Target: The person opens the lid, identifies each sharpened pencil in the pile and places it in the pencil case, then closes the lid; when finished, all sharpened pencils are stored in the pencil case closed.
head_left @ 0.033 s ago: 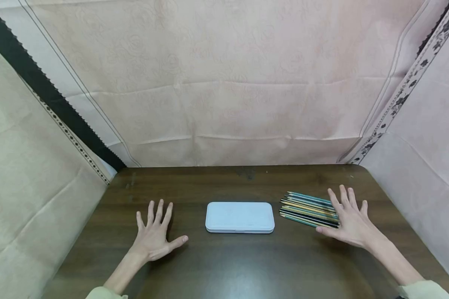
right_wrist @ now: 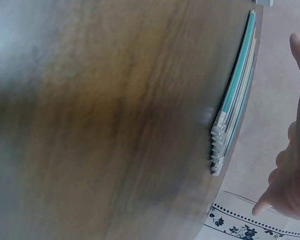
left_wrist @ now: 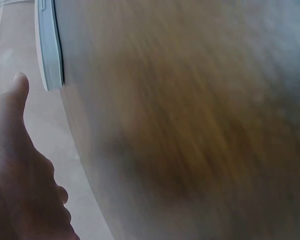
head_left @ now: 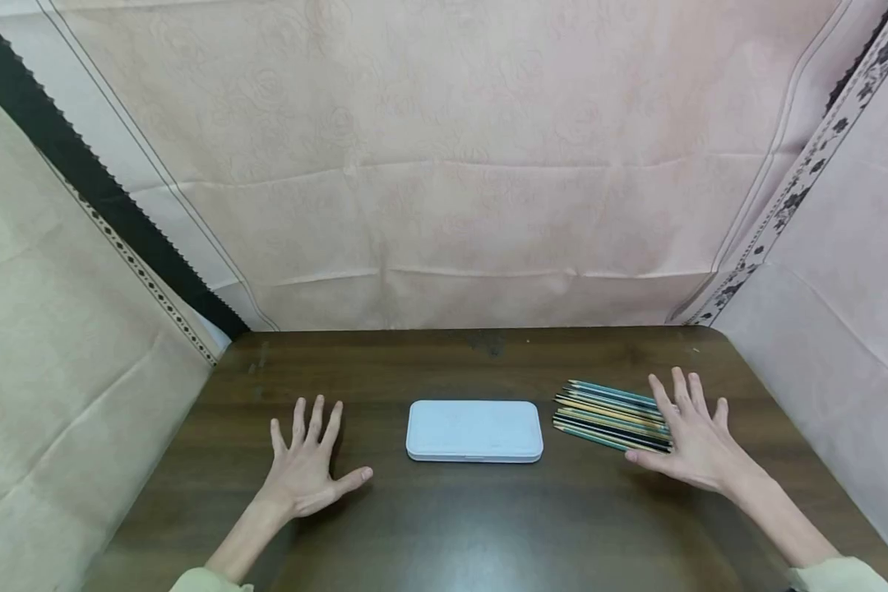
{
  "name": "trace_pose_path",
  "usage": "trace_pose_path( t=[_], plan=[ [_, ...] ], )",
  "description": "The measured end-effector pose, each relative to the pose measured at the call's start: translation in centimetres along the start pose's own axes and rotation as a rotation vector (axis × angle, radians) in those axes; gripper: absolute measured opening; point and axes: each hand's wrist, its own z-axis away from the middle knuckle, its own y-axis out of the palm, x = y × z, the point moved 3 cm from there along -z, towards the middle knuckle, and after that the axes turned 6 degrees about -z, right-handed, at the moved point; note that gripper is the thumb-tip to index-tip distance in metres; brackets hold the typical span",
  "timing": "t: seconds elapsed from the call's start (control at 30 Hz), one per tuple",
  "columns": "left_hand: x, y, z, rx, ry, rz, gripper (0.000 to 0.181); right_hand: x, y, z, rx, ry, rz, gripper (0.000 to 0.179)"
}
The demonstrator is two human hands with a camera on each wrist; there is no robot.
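A flat, pale-blue case [head_left: 475, 431], lidded and rectangular, lies in the middle of the table. To its right, several pencils [head_left: 611, 415] in teal, yellow and black lie side by side, tips pointing left. My right hand [head_left: 699, 440] hovers at their right end with fingers spread, hiding that end in the head view; the right wrist view shows a gap between hand and pencils [right_wrist: 237, 87], whose white ends are visible there. My left hand [head_left: 303, 473], also spread and holding nothing, is over the table left of the case. The left wrist view catches the case's edge [left_wrist: 50, 45].
The dark brown wooden table [head_left: 444, 526] has rounded far corners. Pale cloth [head_left: 444, 205] hangs behind it and along both sides, with a black strip [head_left: 111, 181] at the left and a flower-patterned border [head_left: 799, 189] at the right.
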Motion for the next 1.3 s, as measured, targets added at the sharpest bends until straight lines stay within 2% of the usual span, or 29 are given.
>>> trace_pose_path(
  t=[0.37,0.47,0.57,0.63,0.73,0.83,1.0,1.13,1.3],
  plan=[
    [-0.3,0.2,0.1,-0.022,0.008,0.017,0.111,0.2,0.2,0.2,-0.029,-0.021,0.000,0.121],
    [-0.7,0.1,-0.1,-0.102,0.037,0.039,0.105,1.1,0.6,-0.1,-0.073,-0.081,-0.029,0.118],
    [-1.5,-0.2,-0.7,-0.194,0.054,0.084,0.090,2.6,1.2,-0.9,-0.122,-0.175,-0.077,0.111],
    [-2.1,-0.4,-1.3,-0.227,0.056,0.135,0.080,4.0,1.6,-1.7,-0.161,-0.250,-0.116,0.105],
    [-3.3,-0.3,-2.4,-0.201,0.066,0.231,0.075,6.2,2.6,-3.0,-0.237,-0.377,-0.169,0.089],
    [-4.5,0.3,-3.6,-0.131,0.099,0.321,0.082,8.6,3.9,-4.2,-0.312,-0.507,-0.243,0.070],
    [-6.0,1.6,-5.1,-0.026,0.144,0.407,0.107,11.8,6.2,-5.3,-0.327,-0.638,-0.393,0.047],
    [-6.7,2.4,-5.8,-0.001,0.166,0.419,0.116,13.6,7.6,-5.7,-0.303,-0.678,-0.492,0.043],
    [-7.0,3.1,-6.2,-0.014,0.184,0.438,0.108,14.8,9.0,-6.0,-0.250,-0.647,-0.504,0.048]
  ],
)
